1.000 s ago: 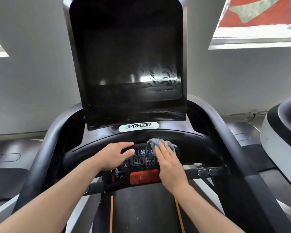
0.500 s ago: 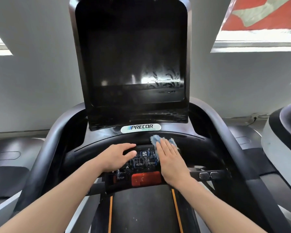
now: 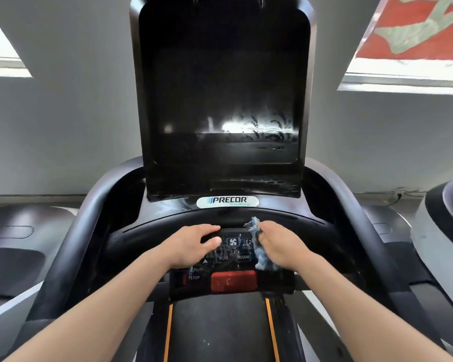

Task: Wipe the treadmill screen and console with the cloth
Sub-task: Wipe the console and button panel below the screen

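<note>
The tall dark treadmill screen (image 3: 220, 100) stands upright ahead, with smeared streaks near its lower right. Below it lies the black console (image 3: 168, 220) with a lit button panel (image 3: 233, 253) and a red stop bar (image 3: 233, 281). My left hand (image 3: 191, 245) rests on the panel's left side, thumb across its top edge. My right hand (image 3: 280, 246) grips the bunched blue cloth (image 3: 259, 252) at the panel's right edge. Part of the cloth is hidden inside my fingers.
Curved black handrails (image 3: 71, 246) flank the console on both sides. The running belt (image 3: 220, 330) with orange stripes lies below. Another machine (image 3: 445, 226) stands at the right. A grey wall is behind.
My right hand went from lying flat on the cloth to curling round it and lifting it off the panel's upper right. The left hand stayed in place.
</note>
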Available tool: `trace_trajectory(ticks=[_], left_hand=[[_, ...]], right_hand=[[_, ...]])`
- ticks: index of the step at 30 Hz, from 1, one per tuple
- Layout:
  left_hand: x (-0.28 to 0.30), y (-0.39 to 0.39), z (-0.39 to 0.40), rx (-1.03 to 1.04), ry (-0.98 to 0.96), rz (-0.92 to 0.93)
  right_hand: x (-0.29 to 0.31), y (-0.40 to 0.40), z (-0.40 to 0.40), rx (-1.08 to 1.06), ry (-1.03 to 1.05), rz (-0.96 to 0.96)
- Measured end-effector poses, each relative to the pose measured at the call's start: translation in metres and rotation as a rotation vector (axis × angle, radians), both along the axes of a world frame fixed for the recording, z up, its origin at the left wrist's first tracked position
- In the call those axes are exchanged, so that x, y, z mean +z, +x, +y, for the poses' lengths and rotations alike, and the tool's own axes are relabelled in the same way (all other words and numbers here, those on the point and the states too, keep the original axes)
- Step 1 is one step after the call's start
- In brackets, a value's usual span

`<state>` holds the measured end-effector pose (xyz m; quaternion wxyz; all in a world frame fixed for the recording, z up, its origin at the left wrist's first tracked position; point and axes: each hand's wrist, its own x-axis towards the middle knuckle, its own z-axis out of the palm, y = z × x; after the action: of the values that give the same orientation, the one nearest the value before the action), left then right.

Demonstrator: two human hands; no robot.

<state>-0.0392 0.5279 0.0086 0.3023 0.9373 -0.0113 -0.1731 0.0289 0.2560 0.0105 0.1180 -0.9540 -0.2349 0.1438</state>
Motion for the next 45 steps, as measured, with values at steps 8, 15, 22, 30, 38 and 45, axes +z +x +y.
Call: trace_trajectory(ticks=[8, 15, 22, 30, 38, 45], left_hand=[[0.001, -0.003, 0.001, -0.002, -0.009, 0.0], [0.009, -0.003, -0.003, 0.049, -0.01, 0.049], [0.016, -0.003, -0.014, 0.16, -0.073, 0.094], [0.016, -0.004, -0.021, 0.244, -0.069, 0.09], [0.017, -0.004, -0.024, 0.279, -0.072, 0.127], [0.015, -0.007, -0.022, 0.266, -0.093, 0.122]], right_hand=[[0.012, 0.015, -0.016, -0.03, -0.02, 0.172], [0.02, 0.025, 0.019, 0.141, 0.029, 0.248], [0.008, 0.03, 0.007, 0.287, -0.004, 0.135], [-0.013, 0.044, -0.044, 0.406, -0.019, -0.019], [-0.034, 0.017, -0.029, 0.634, -0.043, -0.24], [-0.052, -0.016, -0.05, 0.566, -0.091, -0.457]])
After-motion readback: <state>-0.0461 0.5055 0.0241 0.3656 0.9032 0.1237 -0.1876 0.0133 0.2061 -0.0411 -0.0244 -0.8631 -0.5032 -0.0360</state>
